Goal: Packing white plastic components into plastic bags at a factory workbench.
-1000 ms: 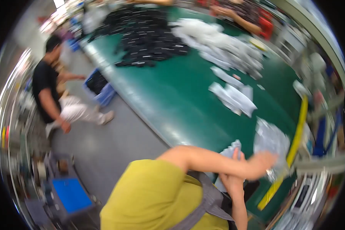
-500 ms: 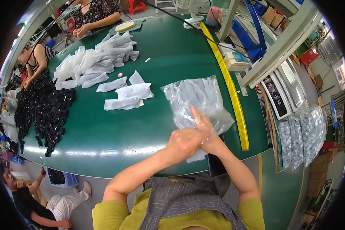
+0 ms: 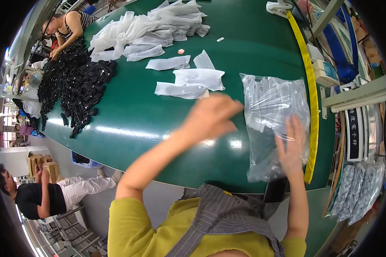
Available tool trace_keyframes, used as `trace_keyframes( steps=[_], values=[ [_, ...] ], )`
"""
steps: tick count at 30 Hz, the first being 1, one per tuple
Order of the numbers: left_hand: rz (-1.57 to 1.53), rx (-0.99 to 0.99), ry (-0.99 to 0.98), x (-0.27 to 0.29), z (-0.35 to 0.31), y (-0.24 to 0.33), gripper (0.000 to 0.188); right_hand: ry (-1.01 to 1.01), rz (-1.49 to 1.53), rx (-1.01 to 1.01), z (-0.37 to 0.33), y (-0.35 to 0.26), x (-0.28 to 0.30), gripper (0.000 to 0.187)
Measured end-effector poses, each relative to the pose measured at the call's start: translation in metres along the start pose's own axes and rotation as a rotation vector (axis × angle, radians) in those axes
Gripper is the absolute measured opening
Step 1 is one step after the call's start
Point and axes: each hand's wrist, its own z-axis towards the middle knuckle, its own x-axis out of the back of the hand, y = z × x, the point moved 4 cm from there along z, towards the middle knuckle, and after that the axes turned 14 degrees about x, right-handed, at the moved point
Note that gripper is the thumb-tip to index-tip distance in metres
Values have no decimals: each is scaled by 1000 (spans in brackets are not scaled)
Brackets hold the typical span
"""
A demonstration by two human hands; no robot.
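A large clear plastic bag [image 3: 261, 147] lies flat on the green table in front of me, with several white sleeve-like packets [image 3: 272, 96] in its far half. My right hand [image 3: 293, 143] rests spread and flat at the bag's right side; whether it lies on or under the film I cannot tell. Blurred by motion, my left hand [image 3: 213, 115] hovers left of the bag, thumb and fingers apart, and nothing shows in it. Just beyond it are a few loose white packets [image 3: 199, 78]. A dark flat phone-like object [image 3: 275, 190] sits at the table edge by my right forearm.
White packets [image 3: 158, 28] are heaped at the far left, beside a pile of black strap-like pieces [image 3: 79, 85] where another person [image 3: 70, 28] works. A yellow strip [image 3: 311, 85] runs along the right. Filled clear bags [image 3: 359, 190] stand at far right. Someone sits [image 3: 43, 192] lower left.
My hands have come apart: the left has drawn back to the left, and the right now lies flat. The bag is spread flatter. The whole view has shifted, so the table appears higher and farther right.
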Motion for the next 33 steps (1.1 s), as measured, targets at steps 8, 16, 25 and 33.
trace_keyframes(
  steps=[8,16,25,33],
  values=[
    [218,300,145,14,4,-143,25,147,626,-18,44,-43,121,12],
    [135,241,51,-27,-66,-60,26,-38,407,496,133,-128,-63,47],
    [348,484,363,92,-121,-128,54,-162,534,400,121,-148,-110,17],
    [194,801,599,257,-89,-184,40,-27,653,138,131,-118,-108,8]
  ],
)
